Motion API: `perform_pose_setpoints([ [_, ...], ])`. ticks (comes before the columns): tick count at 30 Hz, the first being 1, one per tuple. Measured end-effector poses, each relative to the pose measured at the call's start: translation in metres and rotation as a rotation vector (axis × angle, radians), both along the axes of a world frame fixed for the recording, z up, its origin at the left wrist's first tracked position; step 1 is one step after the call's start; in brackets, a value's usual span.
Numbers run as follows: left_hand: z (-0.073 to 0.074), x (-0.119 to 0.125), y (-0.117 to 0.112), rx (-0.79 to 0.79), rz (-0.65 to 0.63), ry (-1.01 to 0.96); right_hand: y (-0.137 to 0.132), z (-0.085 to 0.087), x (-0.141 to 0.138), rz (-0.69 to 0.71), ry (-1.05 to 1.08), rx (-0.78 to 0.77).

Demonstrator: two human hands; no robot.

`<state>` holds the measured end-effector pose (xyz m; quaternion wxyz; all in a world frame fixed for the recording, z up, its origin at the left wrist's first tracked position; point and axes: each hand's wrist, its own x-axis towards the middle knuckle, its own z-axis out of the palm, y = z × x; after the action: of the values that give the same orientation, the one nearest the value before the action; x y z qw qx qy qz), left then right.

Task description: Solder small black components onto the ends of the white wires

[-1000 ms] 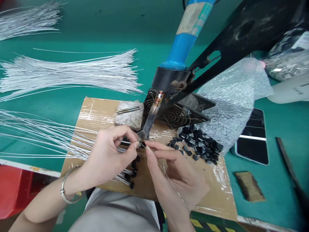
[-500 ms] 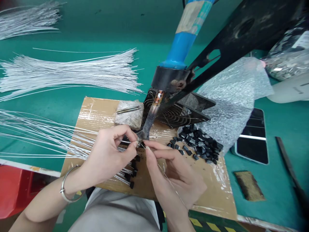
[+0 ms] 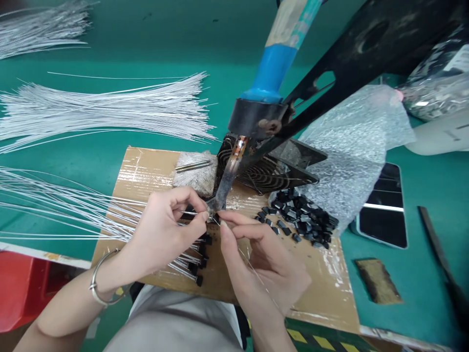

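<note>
My left hand (image 3: 166, 232) pinches a thin white wire and holds its end at the tip of the soldering iron (image 3: 229, 178), which hangs on a black stand with a blue handle (image 3: 273, 68). My right hand (image 3: 264, 266) pinches a fine strand of solder wire (image 3: 256, 274) that meets the same tip. Both hands rest over a taped cardboard sheet (image 3: 146, 168). Under my left hand lie finished wires with black end pieces (image 3: 196, 264).
Bundles of white wires (image 3: 102, 107) spread over the green table to the left. A pile of small black parts (image 3: 298, 217) spills from a bubble-wrap bag (image 3: 351, 146). A fan grille (image 3: 264, 173), a sponge block (image 3: 194, 173), a phone (image 3: 384, 210), a brown pad (image 3: 377, 281).
Almost nothing differs: both hands stay pinched at the iron's tip, with only a slight shift of the view.
</note>
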<state>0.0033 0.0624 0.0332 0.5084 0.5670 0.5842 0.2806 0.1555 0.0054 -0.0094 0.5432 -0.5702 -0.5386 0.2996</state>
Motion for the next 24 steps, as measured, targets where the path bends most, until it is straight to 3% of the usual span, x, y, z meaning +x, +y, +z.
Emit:
perform_pose_setpoints([
  [13,-0.001,0.0,0.0,0.006,-0.024,-0.014,-0.001,0.0,-0.001,-0.008,0.014,-0.023],
  [18,-0.007,-0.012,-0.008,0.0,-0.084,0.097,0.0,-0.004,0.016,-0.295,0.144,-0.036],
  [22,-0.011,-0.024,-0.018,-0.018,-0.111,0.106,0.0,-0.013,0.059,-0.376,0.475,-0.081],
  [24,-0.012,-0.029,-0.023,-0.018,-0.116,0.095,-0.001,-0.02,0.079,-0.508,0.485,-0.127],
])
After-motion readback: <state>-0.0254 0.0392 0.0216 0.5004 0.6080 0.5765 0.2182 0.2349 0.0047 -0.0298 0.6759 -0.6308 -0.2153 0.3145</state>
